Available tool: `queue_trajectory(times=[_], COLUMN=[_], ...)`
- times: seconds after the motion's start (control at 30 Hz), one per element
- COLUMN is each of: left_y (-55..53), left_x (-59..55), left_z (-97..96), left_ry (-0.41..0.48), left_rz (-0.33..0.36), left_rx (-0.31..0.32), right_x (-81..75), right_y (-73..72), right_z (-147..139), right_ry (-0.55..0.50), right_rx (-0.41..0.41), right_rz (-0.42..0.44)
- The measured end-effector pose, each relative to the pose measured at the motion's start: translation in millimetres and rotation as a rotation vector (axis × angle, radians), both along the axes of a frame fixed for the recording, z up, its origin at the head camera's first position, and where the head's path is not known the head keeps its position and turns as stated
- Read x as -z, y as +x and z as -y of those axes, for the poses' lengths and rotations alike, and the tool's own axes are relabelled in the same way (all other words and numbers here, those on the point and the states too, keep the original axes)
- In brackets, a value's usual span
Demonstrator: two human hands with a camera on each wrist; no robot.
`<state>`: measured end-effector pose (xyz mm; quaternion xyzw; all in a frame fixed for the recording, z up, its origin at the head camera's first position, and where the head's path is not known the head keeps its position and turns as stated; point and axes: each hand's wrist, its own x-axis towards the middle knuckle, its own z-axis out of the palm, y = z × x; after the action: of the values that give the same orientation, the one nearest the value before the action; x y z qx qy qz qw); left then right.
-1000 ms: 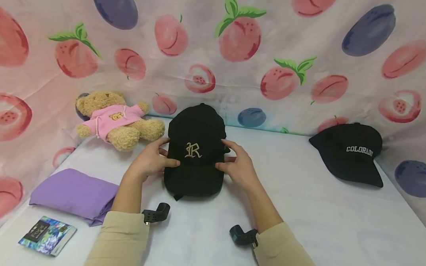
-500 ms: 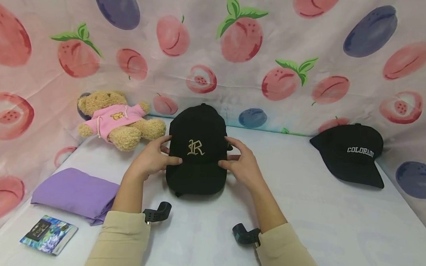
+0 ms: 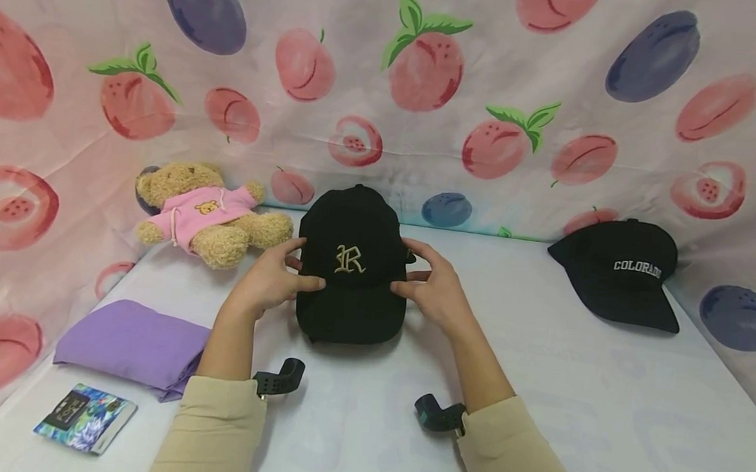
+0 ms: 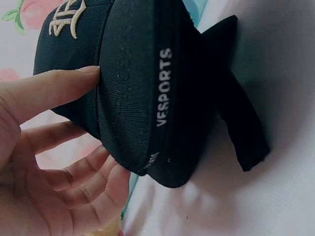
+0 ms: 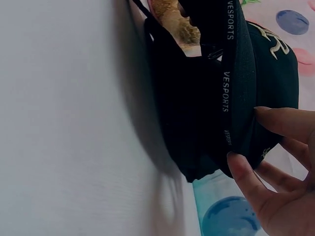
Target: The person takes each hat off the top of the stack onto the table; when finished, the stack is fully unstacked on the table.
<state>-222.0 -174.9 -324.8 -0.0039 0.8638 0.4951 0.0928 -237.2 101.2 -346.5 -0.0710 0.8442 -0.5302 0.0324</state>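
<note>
A black baseball cap (image 3: 353, 221) with a gold embroidered R faces me at the middle of the table, its brim toward me. My left hand (image 3: 273, 277) holds the cap's left side, thumb at the seam where brim meets crown and fingers behind. On the other side my right hand (image 3: 434, 288) pinches it in the same way. In the left wrist view the brim edge (image 4: 162, 88) carries white VESPORTS lettering, and a loose black strap hangs below it. The right wrist view shows the cap's dark underside (image 5: 189, 118) close over the white cloth.
At the back left lies a teddy bear (image 3: 208, 214) in a pink hoodie. Nearer on the left are a folded purple cloth (image 3: 132, 345) and a small colourful booklet (image 3: 85, 419). A second black cap (image 3: 630, 275), lettered COLORADO, rests at the far right.
The cap has turned and tilted slightly between my hands, its brim edge now a little higher and its strap tucked from sight in the head view. My right hand has shifted slightly right.
</note>
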Motion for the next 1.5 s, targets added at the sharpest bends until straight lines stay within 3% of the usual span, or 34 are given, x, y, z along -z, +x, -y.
queue_trajectory(times=[0.87,1.5], left_y=[8.8,10.8], left_x=[-17.1,-21.3], left_z=[-16.2,-28.0], left_ry=[-0.028,-0.003], left_rz=[-0.035,-0.031], left_rx=[0.016,0.015], right_x=[-22.7,-31.8], right_y=[3.6,6.8], right_z=[-19.8,-32.5], right_ry=[0.02,0.056], right_rx=[-0.032,-0.03], right_rz=[-0.027,-0.026])
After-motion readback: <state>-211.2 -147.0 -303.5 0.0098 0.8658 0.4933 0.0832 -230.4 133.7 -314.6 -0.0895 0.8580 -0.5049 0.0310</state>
